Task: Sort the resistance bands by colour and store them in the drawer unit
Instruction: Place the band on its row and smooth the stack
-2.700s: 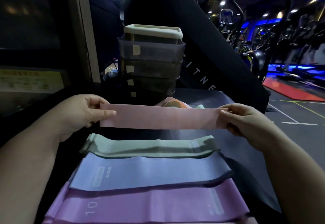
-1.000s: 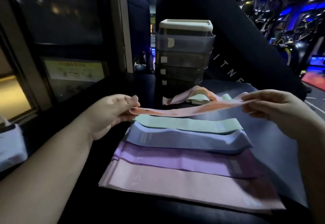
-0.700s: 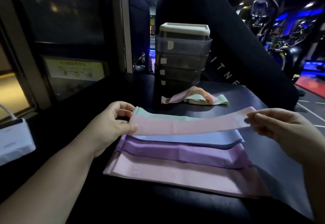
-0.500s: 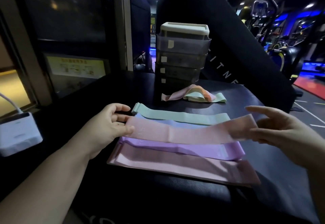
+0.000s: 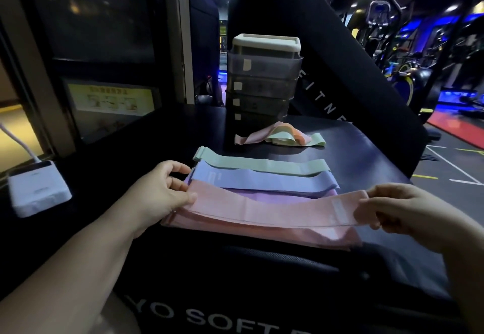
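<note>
Head view: fingers of left hand [image 5: 157, 195] and right hand [image 5: 408, 213] pinch ends of the pink band [image 5: 262, 210]

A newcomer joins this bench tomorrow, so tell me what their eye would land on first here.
The pink band, held by its ends between the left hand and right hand just above a row of flat pastel bands, draws the eye first. Behind stands the grey drawer unit with a white top, a loose heap of bands at its foot.
</note>
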`<state>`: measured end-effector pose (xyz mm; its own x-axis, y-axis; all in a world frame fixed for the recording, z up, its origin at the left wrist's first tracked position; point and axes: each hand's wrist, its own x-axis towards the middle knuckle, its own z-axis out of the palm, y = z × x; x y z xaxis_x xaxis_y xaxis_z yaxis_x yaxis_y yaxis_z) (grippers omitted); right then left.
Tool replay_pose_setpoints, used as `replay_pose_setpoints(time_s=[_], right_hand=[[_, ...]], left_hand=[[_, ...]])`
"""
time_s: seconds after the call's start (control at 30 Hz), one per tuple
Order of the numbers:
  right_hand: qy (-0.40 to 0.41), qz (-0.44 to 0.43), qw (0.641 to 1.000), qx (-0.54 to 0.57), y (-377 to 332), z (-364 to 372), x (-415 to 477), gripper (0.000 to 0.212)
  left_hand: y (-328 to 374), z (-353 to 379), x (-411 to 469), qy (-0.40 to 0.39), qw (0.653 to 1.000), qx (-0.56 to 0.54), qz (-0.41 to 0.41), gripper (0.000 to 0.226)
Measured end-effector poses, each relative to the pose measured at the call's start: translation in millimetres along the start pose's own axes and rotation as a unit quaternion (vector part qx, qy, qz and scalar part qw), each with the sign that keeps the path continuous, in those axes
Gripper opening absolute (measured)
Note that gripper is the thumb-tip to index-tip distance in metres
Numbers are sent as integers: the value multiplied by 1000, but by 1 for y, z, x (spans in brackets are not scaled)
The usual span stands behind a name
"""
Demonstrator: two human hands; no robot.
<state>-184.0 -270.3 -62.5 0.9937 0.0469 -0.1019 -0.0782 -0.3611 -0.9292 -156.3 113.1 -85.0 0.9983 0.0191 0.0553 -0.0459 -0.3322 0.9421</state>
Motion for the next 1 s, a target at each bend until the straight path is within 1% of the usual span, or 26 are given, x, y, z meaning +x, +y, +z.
replay_pose_setpoints(time_s=[0.03,0.07,0.13,0.17,0.2,0.23,0.27,0.37,0.43,0.63,0.8,1.0], right_hand=[[0,10,1000,-3,0,0,0,90],[-2,24,1000,-4,0,1,1,73],[-4,57,998,-16,2,2,3,32],[-2,67,997,-33,4,2,5,18],[-2,75,996,-50,6,2,7,11],[-5,82,994,-67,8,2,8,9],[-9,86,993,-85,9,3,10,12],[-11,91,985,-145,9,6,13,30],[-10,92,981,-170,8,9,13,35],[-8,87,974,-210,4,14,13,26],[-9,95,967,-238,8,15,14,26],[-18,92,973,-209,9,17,12,24]], left_hand=[[-1,0,-1,9,1000,9,1,50],[-2,-1,-1,18,1000,21,0,49],[-5,-2,-1,28,998,48,-3,47],[-7,-2,0,28,998,64,-1,45],[-10,-2,0,29,996,83,3,43],[-12,-2,1,32,994,106,8,42],[-14,-2,2,36,991,131,12,42],[-17,-1,1,49,979,196,19,47],[-17,-1,-1,56,974,216,28,48],[-18,2,-5,69,965,249,38,44],[-21,3,-6,69,956,283,37,43],[-23,4,-6,76,956,279,42,42]])
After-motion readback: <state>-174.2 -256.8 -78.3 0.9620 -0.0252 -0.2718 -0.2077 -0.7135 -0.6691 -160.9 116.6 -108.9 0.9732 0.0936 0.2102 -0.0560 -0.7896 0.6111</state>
